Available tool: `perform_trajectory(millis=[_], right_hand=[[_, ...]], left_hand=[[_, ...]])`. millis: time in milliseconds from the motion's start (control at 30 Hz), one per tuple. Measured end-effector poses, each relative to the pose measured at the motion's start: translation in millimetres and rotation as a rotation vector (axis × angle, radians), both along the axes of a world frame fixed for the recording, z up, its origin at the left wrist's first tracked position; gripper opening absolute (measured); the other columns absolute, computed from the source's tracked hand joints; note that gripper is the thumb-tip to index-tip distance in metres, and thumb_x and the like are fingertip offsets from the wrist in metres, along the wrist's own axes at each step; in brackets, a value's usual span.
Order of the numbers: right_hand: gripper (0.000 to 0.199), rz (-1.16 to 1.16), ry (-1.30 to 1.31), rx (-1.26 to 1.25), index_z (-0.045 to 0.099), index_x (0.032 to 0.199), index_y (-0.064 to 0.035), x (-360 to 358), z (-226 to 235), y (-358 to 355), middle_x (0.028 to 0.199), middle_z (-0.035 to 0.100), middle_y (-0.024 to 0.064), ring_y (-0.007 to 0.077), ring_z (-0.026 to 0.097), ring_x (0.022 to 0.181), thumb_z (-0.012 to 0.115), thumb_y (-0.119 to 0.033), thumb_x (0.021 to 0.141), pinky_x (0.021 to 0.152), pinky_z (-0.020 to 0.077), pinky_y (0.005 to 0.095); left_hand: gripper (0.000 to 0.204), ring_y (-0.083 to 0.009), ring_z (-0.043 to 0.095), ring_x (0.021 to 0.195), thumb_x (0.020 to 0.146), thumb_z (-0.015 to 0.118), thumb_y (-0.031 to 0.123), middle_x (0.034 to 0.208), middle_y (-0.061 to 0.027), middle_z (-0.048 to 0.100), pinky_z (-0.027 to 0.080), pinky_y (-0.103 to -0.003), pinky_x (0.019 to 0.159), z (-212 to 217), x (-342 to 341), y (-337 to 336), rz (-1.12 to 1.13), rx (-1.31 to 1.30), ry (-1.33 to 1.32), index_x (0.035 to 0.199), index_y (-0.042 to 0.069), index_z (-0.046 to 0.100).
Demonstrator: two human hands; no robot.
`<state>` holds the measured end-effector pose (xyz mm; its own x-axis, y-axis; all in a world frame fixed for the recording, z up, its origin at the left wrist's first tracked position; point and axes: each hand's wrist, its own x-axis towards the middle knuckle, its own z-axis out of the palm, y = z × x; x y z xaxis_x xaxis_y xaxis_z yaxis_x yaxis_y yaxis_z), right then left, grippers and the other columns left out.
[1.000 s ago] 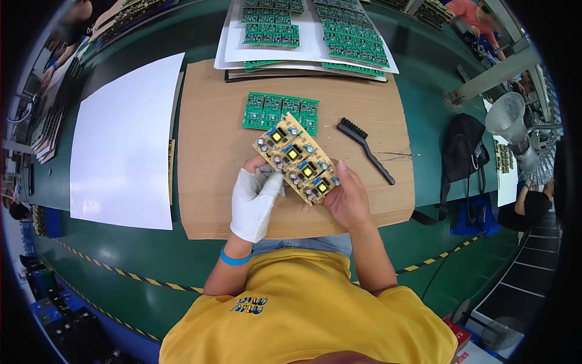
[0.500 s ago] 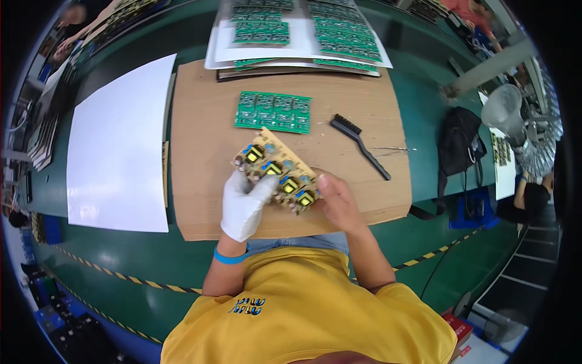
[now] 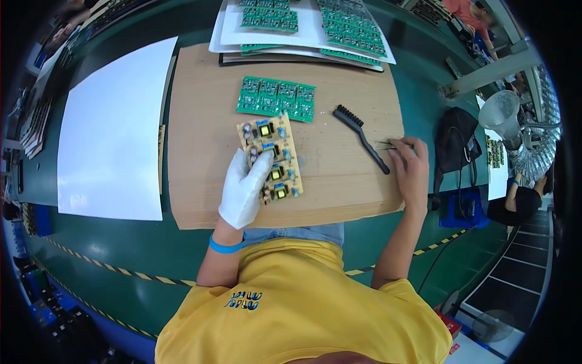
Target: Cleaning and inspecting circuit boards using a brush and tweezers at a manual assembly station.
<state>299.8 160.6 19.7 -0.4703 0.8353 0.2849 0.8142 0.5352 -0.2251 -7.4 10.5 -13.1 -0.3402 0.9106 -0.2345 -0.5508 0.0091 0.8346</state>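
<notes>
My left hand [image 3: 244, 188], in a white glove, rests on a tan circuit board panel [image 3: 271, 157] with yellow and blue parts, pressing it flat on the brown board [image 3: 200, 121]. My right hand [image 3: 410, 170] is off to the right, its fingertips closed on thin metal tweezers [image 3: 391, 144] lying near the board's right edge. A black brush [image 3: 360, 136] lies just left of that hand. A green circuit panel [image 3: 276, 97] lies flat beyond the tan one.
Stacks of green circuit panels on white sheets [image 3: 303, 24] sit at the far edge. A large white sheet [image 3: 112, 130] covers the green table at left. A black bag [image 3: 456, 142] and a clear funnel-like lamp [image 3: 503, 112] stand at right. Another person [image 3: 521, 200] is at far right.
The tan panel was held up in both hands and is now flat on the board under my left hand. My right hand let go and moved right to the tweezers.
</notes>
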Motion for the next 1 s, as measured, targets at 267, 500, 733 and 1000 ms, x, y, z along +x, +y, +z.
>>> perform_trajectory(millis=[267,500,733,1000], right_hand=[[0.014,-0.136,0.366,0.144,0.069,0.103,0.0013,-25.3,-11.3,-18.0,0.105,0.067,0.015,0.0313,0.064,0.102,0.068,0.002,0.089,0.088,0.0519,0.0387],[0.018,0.353,0.351,0.064,0.071,0.1,-0.0015,-95.9,9.3,-57.7,0.092,0.07,0.0122,0.0277,0.069,0.078,0.074,0.003,0.082,0.07,0.0542,0.036],[0.02,0.635,0.202,0.114,0.073,0.096,-0.0031,-110.8,10.9,-35.9,0.088,0.07,0.0066,0.0245,0.067,0.074,0.077,0.0,0.077,0.062,0.0512,0.0363],[0.023,0.711,0.129,0.133,0.072,0.095,-0.0048,-113.5,15.2,-27.0,0.085,0.067,0.0047,0.0225,0.063,0.069,0.078,-0.002,0.074,0.057,0.0484,0.036]], left_hand=[[0.033,-0.0221,0.073,0.1,0.105,0.051,0.015,0.114,-0.0133,0.069,0.063,-0.038,0.084,-1.4,-0.6,4.7,-0.051,-0.059,0.047,0.133,-0.002,0.049],[0.031,-0.0201,0.073,0.098,0.106,0.052,0.015,0.113,-0.0125,0.07,0.063,-0.035,0.082,4.9,-1.5,3.3,-0.114,-0.02,-0.053,0.131,-0.003,0.051],[0.024,-0.0127,0.068,0.093,0.104,0.057,0.014,0.112,-0.0086,0.066,0.059,-0.03,0.08,11.0,-1.7,1.9,-0.083,-0.04,-0.039,0.121,-0.002,0.054],[0.028,-0.0131,0.068,0.096,0.103,0.059,0.013,0.113,-0.0082,0.067,0.059,-0.03,0.082,12.9,-2.6,1.7,-0.114,-0.067,-0.066,0.127,-0.001,0.053]])
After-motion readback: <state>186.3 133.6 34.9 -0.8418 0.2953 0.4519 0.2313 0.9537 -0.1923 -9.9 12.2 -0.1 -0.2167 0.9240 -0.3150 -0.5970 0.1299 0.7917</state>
